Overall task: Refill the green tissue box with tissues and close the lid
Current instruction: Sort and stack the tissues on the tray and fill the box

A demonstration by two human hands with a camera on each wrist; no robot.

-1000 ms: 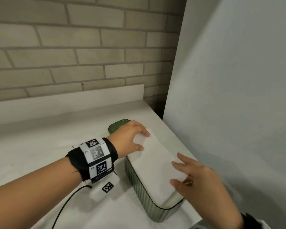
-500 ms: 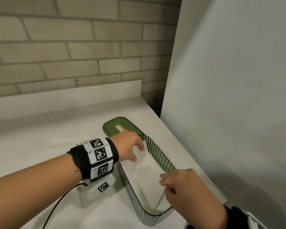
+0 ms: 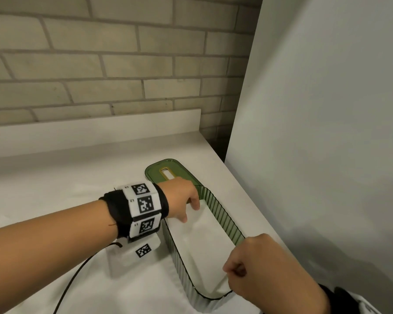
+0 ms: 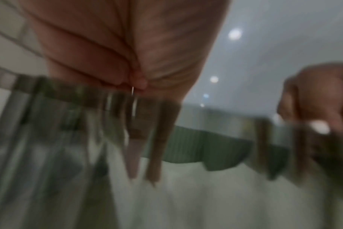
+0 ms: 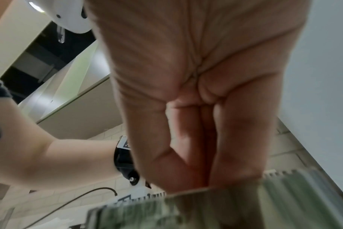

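Pale brick wall [image 3: 100, 64] is backing a white counter [image 3: 55, 177], where the green tissue box [image 3: 225, 223] is sitting open between both hands. Inside it the white tissues [image 3: 202, 241] are lying low. At the box's far end the left hand [image 3: 182, 198] is reaching in, fingers curled downward onto the tissues. At the near end the right hand [image 3: 256, 268] is doing likewise; whether either is gripping, I cannot tell. Just beyond the left hand the green lid [image 3: 166, 173] is lying flat.
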